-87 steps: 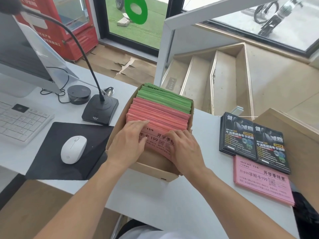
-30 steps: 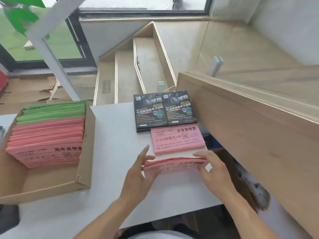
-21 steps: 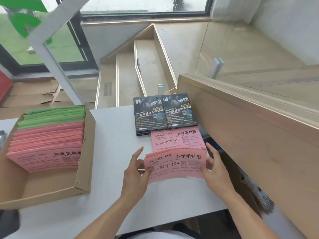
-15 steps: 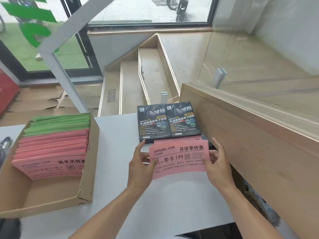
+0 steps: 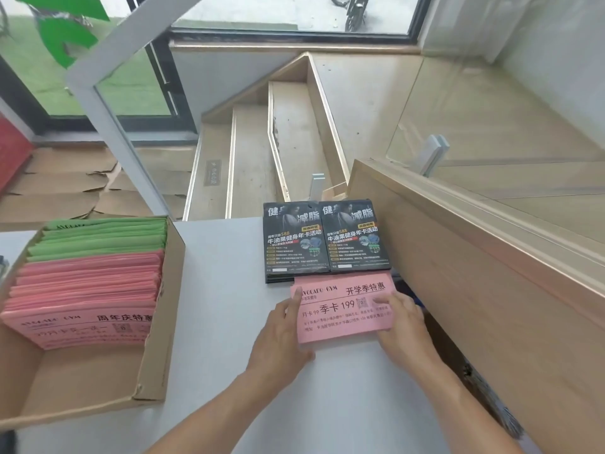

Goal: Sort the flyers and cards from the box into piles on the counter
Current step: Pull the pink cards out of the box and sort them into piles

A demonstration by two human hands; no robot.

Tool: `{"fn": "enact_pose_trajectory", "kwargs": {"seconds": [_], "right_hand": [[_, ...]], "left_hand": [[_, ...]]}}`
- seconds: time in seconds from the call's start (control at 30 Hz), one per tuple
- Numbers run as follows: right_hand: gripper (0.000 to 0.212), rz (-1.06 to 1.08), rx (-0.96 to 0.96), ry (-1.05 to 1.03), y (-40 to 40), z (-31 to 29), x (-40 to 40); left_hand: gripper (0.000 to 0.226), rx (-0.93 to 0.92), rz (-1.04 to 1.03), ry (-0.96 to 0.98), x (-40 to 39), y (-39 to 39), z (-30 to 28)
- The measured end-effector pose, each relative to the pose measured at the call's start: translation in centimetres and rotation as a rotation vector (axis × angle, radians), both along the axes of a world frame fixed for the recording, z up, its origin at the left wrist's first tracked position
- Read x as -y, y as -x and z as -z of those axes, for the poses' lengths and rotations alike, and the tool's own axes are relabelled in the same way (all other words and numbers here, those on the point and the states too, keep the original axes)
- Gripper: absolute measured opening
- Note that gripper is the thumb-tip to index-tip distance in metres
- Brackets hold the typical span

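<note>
A stack of pink flyers [image 5: 340, 309] lies flat on the white counter [image 5: 222, 290], just in front of two piles of black flyers [image 5: 324, 240]. My left hand [image 5: 281, 342] holds the stack's left edge, thumb on top. My right hand [image 5: 402, 326] rests on the stack's right side with its fingers laid flat on the paper. The cardboard box [image 5: 157, 355] stands to the left. It holds upright pink flyers [image 5: 88, 290] in front and green flyers [image 5: 98, 240] behind them.
A raised wooden ledge [image 5: 474, 290] with a glass panel runs along the counter's right side, close to the piles. Wooden stairs [image 5: 255, 158] drop away beyond the counter's far edge. Bare counter lies between the box and the piles.
I took a bundle of pink flyers out of the box, carried it right, squared it up in both hands and laid it down on the pink pile. The view turned right.
</note>
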State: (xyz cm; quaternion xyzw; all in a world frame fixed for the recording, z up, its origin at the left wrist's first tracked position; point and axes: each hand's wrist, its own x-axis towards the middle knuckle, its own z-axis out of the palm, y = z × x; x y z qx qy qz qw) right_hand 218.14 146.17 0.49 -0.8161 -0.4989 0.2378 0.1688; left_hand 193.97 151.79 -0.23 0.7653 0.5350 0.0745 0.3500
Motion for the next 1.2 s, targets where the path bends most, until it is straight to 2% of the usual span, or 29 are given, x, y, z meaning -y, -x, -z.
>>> {"fn": "enact_pose_trajectory", "kwargs": {"seconds": [0.13, 0.27, 0.4, 0.47, 0.53, 0.6, 0.67, 0.83, 0.9, 1.03, 1.2], "right_hand": [[0.056, -0.021, 0.056, 0.05, -0.1, 0.1, -0.6], [0.053, 0.03, 0.094, 0.019, -0.2, -0.1, -1.8], [0.052, 0.055, 0.038, 0.038, -0.8, -0.3, -2.5], [0.052, 0.038, 0.083, 0.079, -0.9, -0.3, -2.5], [0.059, 0.016, 0.213, 0.091, -0.6, -0.5, -2.2], [0.062, 0.005, 0.294, -0.015, 0.3, -0.9, -2.0], [0.059, -0.039, 0.292, -0.095, 1.5, -1.1, -1.9], [0.056, -0.153, 0.295, -0.02, 3.5, -0.5, -1.1], [0.057, -0.118, 0.291, -0.047, 3.7, -0.8, -0.8], [0.06, -0.215, 0.338, 0.019, 4.4, -1.2, -0.3], [0.063, -0.254, 0.435, 0.144, 5.1, -1.3, -0.8]], "left_hand": [[0.103, -0.043, -0.004, -0.078, -0.7, -0.7, 0.1], [0.097, -0.076, 0.014, -0.1, -2.0, -1.2, 0.1], [0.093, -0.085, 0.021, -0.082, -2.2, -1.8, -0.1], [0.093, -0.044, 0.01, -0.066, -1.8, -1.7, 0.1], [0.095, 0.01, -0.024, -0.033, -1.6, -1.5, 0.3], [0.096, 0.07, -0.064, 0.0, -1.5, -1.3, 0.3], [0.096, 0.1, -0.082, 0.012, -1.5, -1.1, 0.2], [0.097, 0.142, -0.085, 0.044, -0.6, -0.6, 0.5], [0.093, 0.162, -0.109, 0.062, 0.2, 0.1, 0.8], [0.084, 0.244, -0.158, 0.011, 1.4, 2.1, 1.3], [0.053, 0.442, -0.223, -0.172, 2.1, 6.4, -1.1]]}}
